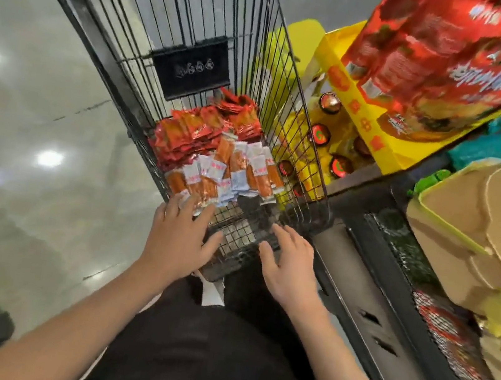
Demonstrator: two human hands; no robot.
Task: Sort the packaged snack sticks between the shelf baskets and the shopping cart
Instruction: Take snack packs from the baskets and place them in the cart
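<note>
step: reach into shopping cart | left hand spread on white-label snack sticks | right hand spread, holding nothing | tip: gather one colour only, leave red packs

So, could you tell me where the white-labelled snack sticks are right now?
In the head view, the white-labelled snack sticks lie in the shopping cart, beside the red packets, just beyond the left hand.

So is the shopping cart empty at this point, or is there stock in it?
Not empty. The shopping cart holds red snack packs at its far end and white-labelled orange sticks nearer; the near floor is bare wire.
</note>
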